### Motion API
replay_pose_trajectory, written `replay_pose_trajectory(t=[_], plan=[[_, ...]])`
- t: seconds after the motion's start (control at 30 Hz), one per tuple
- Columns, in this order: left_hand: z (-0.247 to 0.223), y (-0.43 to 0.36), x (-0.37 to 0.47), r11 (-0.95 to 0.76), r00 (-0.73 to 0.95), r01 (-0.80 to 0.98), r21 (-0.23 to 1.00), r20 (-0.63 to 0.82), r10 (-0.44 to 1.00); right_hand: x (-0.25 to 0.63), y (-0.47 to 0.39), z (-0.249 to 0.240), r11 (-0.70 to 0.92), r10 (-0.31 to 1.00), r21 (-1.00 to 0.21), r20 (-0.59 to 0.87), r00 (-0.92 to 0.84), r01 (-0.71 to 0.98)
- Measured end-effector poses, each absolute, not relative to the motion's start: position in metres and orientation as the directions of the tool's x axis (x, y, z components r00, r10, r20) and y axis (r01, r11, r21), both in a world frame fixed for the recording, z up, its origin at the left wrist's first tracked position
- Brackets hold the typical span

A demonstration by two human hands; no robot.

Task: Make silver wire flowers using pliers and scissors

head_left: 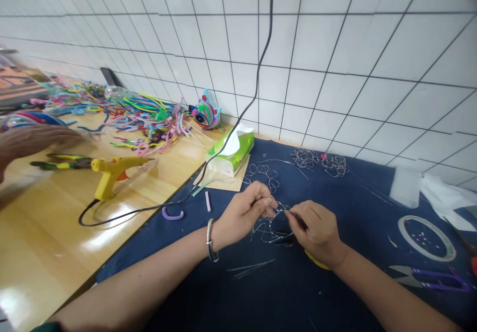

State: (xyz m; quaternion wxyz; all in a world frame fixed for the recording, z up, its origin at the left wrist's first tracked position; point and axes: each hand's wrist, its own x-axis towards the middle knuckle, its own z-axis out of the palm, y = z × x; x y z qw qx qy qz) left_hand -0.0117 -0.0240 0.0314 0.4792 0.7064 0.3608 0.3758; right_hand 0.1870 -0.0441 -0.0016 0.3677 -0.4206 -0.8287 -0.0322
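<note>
Over the dark blue cloth, my left hand (250,210) pinches the upper left part of a wire flower (274,235) made of thin looped metal wire. My right hand (316,230) grips the same wire piece from its right side, thumb and forefinger pressed together. Small pinkish beads seem to sit on the wire. Just behind my left hand lies another looped wire flower (264,174). Part of a yellow object (316,261) shows under my right hand; the rest is hidden. Several straight wire lengths (250,268) rest on the cloth in front.
A yellow glue gun (112,173), pliers (63,162) and coloured pipe cleaners (149,118) lie on the wooden table at left, near another person's blurred arm (37,143). A tissue pack (231,155), wire bundle (320,160), bead-holding ring (404,222) and purple snips (432,278) surround my hands.
</note>
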Motion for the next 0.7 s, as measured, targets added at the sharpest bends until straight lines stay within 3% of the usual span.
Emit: replay_pose_trajectory(t=[0.3, 0.7], plan=[[0.0334, -0.0236, -0.0130, -0.350, 0.450, 0.202, 0.915, 0.230, 0.863, 0.1847, -0.0448, -0.0009, 0.648, 0.673, -0.281, 0.647, -0.359, 0.708], [0.0319, -0.0226, -0.0139, -0.414, 0.482, 0.253, 0.874, 0.257, 0.837, 0.1899, -0.0450, -0.0058, 0.656, 0.685, -0.224, 0.579, -0.443, 0.721]])
